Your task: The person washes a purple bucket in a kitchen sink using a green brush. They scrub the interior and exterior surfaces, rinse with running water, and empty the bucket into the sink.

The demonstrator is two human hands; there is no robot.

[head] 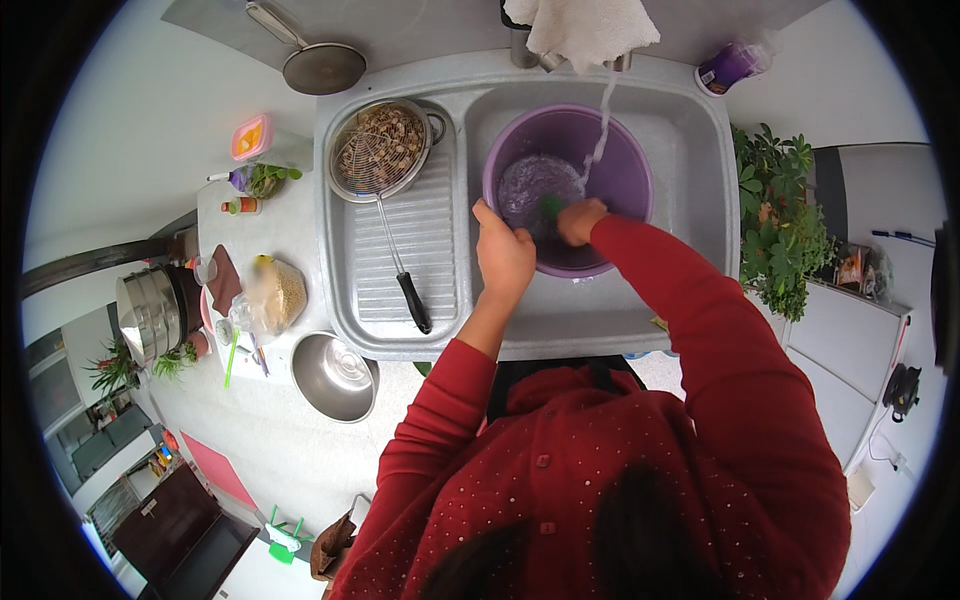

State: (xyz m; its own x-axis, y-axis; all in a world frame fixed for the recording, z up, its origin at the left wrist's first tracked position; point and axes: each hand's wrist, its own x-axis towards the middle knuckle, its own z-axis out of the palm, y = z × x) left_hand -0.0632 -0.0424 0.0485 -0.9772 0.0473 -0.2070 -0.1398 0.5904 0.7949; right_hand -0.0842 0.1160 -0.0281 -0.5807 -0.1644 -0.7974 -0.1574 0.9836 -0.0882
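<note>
A purple plastic bucket [630, 161] sits in the right basin of a grey double sink [686, 262]. Water [602, 135] runs from the faucet into it, and frothy water covers its bottom. My left hand [504, 251] grips the bucket's near left rim, thumb along the outside. Inside the bucket, my right hand [581, 221] is closed around a green scrubbing item [551, 205], whose exact kind is hidden by the fingers and water. A white cloth [589, 30] drapes over the faucet.
On the left drainboard, a wire skimmer with a black handle [413, 302] lies over a metal strainer of brown pieces [382, 142]. A steel bowl [337, 375] and a bag of grains [281, 296] stand left. A frying pan [325, 69], a purple container [727, 69] and leafy plants [776, 217] flank the sink.
</note>
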